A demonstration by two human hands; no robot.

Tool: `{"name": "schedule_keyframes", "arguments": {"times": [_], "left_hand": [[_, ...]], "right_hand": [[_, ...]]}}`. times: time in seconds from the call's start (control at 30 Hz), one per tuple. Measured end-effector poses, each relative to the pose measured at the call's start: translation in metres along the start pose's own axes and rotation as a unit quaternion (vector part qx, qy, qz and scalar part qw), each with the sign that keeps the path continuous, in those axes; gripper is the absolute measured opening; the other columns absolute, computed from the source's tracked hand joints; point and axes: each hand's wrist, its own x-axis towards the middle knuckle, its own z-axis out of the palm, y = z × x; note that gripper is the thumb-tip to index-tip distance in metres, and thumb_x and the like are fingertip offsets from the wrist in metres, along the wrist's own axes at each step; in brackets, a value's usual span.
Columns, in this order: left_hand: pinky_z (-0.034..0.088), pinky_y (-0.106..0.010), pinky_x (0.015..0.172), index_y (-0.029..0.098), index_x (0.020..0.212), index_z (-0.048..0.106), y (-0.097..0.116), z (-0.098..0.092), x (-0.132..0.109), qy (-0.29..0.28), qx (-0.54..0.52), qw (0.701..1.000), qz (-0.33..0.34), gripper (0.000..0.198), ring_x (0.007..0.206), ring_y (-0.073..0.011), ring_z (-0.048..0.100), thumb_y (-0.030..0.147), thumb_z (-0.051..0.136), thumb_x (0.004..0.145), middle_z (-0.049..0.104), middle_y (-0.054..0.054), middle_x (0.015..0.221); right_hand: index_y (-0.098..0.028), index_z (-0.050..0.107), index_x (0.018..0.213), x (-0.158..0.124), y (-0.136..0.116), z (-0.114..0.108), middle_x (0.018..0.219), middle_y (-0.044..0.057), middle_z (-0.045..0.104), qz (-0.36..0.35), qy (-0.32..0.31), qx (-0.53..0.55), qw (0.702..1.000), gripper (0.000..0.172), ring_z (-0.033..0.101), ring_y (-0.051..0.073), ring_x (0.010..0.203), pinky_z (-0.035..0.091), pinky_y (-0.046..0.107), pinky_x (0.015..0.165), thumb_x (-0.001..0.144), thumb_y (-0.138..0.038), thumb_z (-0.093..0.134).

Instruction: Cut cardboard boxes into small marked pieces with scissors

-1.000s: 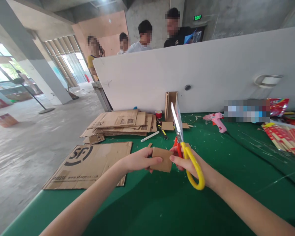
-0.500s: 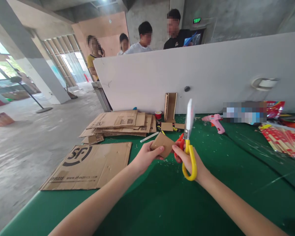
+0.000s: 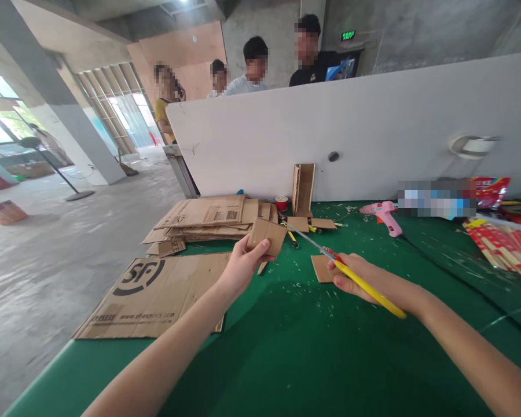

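Your left hand [image 3: 242, 265] holds a small tan cardboard square [image 3: 267, 234], tilted; your right hand [image 3: 369, 269] has yellow-and-red scissors [image 3: 346, 269] pointing leftward, near a second cardboard piece [image 3: 319, 269]

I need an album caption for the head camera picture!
Left hand holds a cardboard piece, right hand holds scissors, above a green table.

The head camera looks forward and down.

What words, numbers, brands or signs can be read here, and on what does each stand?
"SF": large cardboard sheet
"www.sf-express.com": same sheet, slightly blurred
"95338": same sheet, anything before it unclear
"SFE": small cardboard scrap
"EXIT": green sign, faint; upper line unreadable
Red packet: too blurred
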Motion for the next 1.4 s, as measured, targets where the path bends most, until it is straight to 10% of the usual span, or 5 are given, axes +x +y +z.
{"name": "schedule_keyframes", "arguments": {"times": [1.4], "left_hand": [[0.045,-0.024,0.058,0.014,0.090,0.058,0.004,-0.003,-0.002,-0.075,0.093,0.993,-0.019,0.034,0.066,-0.0127,0.057,0.041,0.070,0.074,0.059,-0.002,0.076]], "right_hand": [[-0.020,0.059,0.077,0.004,-0.013,0.009,0.061,0.002,0.058,0.021,0.018,-0.067,0.997,0.040,0.050,0.015,0.049,0.035,0.028,0.048,0.084,-0.058,0.048]]}}
